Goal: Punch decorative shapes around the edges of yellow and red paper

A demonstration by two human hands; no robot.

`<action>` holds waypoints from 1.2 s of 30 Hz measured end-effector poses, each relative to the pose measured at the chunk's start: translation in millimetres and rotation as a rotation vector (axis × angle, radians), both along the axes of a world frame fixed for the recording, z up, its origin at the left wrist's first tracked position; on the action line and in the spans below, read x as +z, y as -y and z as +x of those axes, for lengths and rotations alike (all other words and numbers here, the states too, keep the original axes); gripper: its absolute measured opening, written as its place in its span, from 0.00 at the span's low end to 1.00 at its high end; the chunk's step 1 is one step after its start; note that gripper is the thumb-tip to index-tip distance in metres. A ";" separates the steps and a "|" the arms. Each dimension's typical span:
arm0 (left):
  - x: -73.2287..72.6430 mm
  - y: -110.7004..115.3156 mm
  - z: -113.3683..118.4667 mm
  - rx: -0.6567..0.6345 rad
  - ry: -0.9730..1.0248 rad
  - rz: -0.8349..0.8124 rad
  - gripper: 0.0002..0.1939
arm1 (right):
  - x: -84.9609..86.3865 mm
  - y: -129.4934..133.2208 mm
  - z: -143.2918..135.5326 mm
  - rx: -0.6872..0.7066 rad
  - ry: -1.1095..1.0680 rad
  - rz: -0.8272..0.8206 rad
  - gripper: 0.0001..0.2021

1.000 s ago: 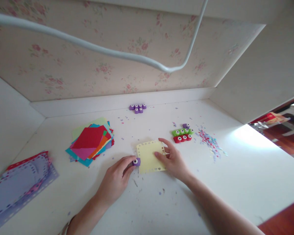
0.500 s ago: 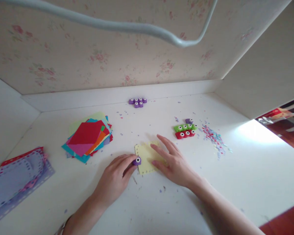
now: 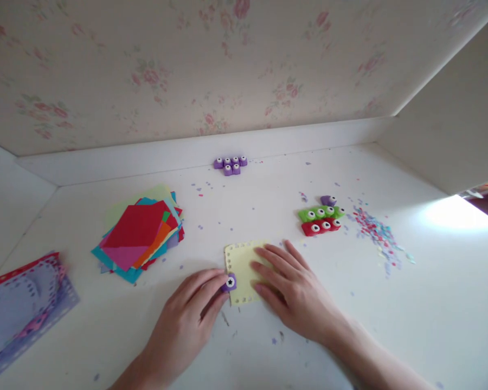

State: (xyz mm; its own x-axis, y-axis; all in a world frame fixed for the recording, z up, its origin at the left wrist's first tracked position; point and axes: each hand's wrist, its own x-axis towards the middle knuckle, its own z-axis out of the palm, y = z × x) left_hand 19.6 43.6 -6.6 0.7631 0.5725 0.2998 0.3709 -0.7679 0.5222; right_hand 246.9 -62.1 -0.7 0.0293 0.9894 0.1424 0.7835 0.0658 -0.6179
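Note:
Between the fingers and thumb of my left hand is a small purple craft punch with a black star on its white button. It sits at the left edge of a pale yellow paper sheet. Small punched holes run along the paper's top, left and bottom edges. My right hand lies flat with fingers spread over the right part of the sheet, covering its right edge.
Layered coloured paper lies at left, beyond lilac hole-edged sheets. Purple punches stand by the wall. Green punches, red punches and another purple punch are at right, near a confetti heap.
My right hand has settled flatter onto the paper. My left hand keeps hold of the punch at the left edge. The camera view has shifted, and the pale cable has left the picture.

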 end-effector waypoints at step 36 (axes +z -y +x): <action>-3.1 -5.8 -5.2 -0.162 -0.013 0.193 0.26 | 2.8 -4.5 3.1 0.111 0.405 0.021 0.18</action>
